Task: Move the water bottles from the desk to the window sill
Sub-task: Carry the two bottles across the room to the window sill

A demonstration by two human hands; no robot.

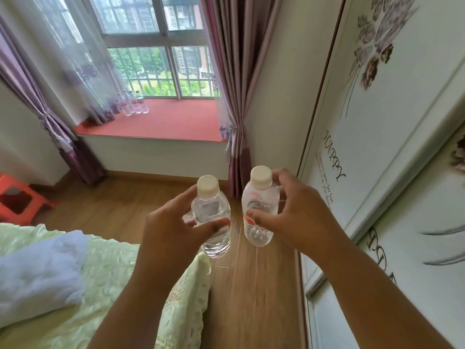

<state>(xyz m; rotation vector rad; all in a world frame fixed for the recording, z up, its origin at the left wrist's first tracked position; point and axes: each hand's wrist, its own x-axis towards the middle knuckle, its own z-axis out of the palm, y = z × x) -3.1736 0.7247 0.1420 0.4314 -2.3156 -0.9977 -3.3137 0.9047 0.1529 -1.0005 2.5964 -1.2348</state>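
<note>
My left hand (171,222) grips a clear water bottle (212,217) with a white cap, held upright above the wooden floor. My right hand (299,215) grips a second clear bottle (259,210) with a white cap and a red-and-white label, also upright and close beside the first. Ahead, the red window sill (166,122) runs under the window. Several more clear bottles (133,103) stand together at its far left, next to the sheer curtain. The desk is out of view.
A bed with a pale green cover (100,273) and a white pillow (37,270) lies at lower left. A white wardrobe with flower prints (377,147) fills the right side. An orange plastic stool (17,197) stands at the left. Purple curtains (234,96) flank the window. A wooden floor strip (251,285) leads towards the sill.
</note>
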